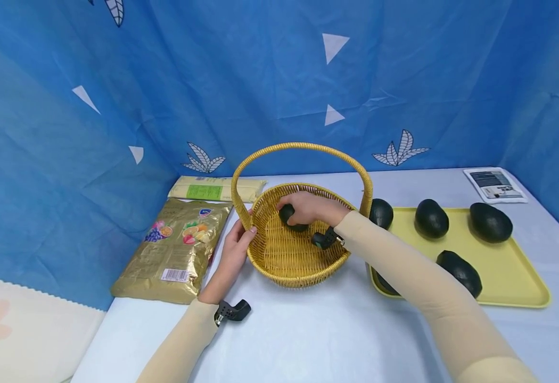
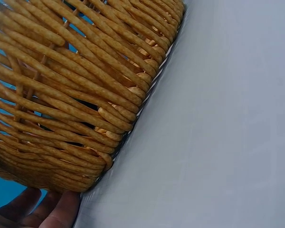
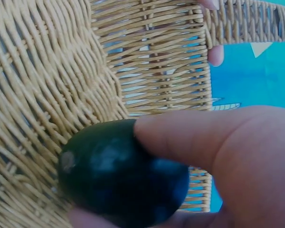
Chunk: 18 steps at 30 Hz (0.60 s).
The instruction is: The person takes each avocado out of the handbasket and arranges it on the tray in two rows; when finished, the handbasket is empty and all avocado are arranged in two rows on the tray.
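Observation:
A yellow wicker basket (image 1: 289, 260) with a tall arched handle stands on the white table. Inside it, toward the back left, my right hand (image 1: 303, 206) holds a dark green avocado (image 3: 118, 171) between thumb and fingers. The right wrist view shows the avocado close to the woven bottom; whether it touches is hard to tell. My left hand (image 1: 233, 250) grips the basket's left rim near the foot of the handle, thumb at the rim. In the left wrist view, its fingertips (image 2: 64, 209) lie against the outside of the weave.
Right of the basket, a yellow tray (image 1: 514, 276) carries several more avocados (image 1: 432, 218), partly covered by my right arm. A gold fruit-print bag (image 1: 179, 252) and a pale packet (image 1: 217, 189) lie on the left. At the back right lies a white tablet-like card (image 1: 495, 185).

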Each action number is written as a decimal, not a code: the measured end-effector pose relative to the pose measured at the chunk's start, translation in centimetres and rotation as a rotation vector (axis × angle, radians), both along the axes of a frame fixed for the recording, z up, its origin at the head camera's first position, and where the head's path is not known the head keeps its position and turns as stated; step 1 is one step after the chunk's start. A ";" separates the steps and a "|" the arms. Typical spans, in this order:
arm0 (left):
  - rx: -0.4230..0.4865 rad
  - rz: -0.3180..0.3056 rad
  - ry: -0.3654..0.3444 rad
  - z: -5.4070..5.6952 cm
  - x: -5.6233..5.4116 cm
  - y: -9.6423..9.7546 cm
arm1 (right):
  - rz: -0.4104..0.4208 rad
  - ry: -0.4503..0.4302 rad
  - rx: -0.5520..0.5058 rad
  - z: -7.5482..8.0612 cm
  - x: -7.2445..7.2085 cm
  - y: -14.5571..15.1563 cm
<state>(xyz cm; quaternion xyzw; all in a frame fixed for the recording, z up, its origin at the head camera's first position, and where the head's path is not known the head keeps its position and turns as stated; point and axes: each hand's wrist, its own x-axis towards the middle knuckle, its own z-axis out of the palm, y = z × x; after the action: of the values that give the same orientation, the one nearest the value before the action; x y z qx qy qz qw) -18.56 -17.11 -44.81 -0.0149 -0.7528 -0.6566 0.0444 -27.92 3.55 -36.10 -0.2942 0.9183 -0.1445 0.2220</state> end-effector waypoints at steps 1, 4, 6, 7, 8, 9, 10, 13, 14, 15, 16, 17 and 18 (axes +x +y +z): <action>-0.002 -0.003 0.006 0.0 0.0 0.0 | -0.005 -0.007 -0.009 -0.1 0.0 0.0; 0.006 -0.009 0.010 -0.1 -0.1 0.0 | -0.013 -0.022 -0.035 -0.3 0.0 0.1; 0.003 -0.013 0.011 -0.1 -0.1 0.0 | -0.009 -0.023 -0.051 -0.5 -0.1 0.1; 0.006 -0.014 0.012 -0.1 -0.1 0.0 | -0.007 -0.020 -0.060 -0.5 -0.1 0.1; 0.009 -0.011 0.010 -0.1 -0.1 0.0 | -0.005 -0.017 -0.069 -0.6 -0.1 0.1; 0.008 -0.009 0.011 -0.1 -0.1 -0.1 | -0.005 -0.014 -0.079 -0.7 0.0 0.1; 0.005 -0.007 0.011 -0.1 0.0 -0.1 | -0.003 -0.010 -0.089 -0.8 0.0 0.1; 0.007 -0.016 0.009 0.0 0.0 -0.1 | -0.002 0.010 -0.112 -0.9 0.1 0.0; 0.006 -0.019 0.009 0.0 0.0 -0.1 | -0.003 0.016 -0.115 -0.9 0.2 0.0; 0.004 -0.021 0.008 0.0 -0.1 -0.1 | -0.004 0.023 -0.117 -0.9 0.2 -0.1; -0.001 -0.021 0.007 0.0 -0.1 -0.1 | -0.004 0.031 -0.119 -0.9 0.3 -0.1; -0.001 -0.023 0.008 0.0 -0.1 -0.1 | -0.005 0.038 -0.120 -0.9 0.3 -0.2; -0.003 -0.023 0.008 0.0 -0.1 -0.1 | -0.008 0.039 -0.121 -0.9 0.4 -0.2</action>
<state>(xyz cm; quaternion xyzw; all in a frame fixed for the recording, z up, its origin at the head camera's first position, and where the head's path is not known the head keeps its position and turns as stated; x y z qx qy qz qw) -18.65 -17.23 -44.85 -0.0265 -0.7533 -0.6559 0.0398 -27.56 3.35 -37.04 -0.3064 0.9132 -0.1948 0.1853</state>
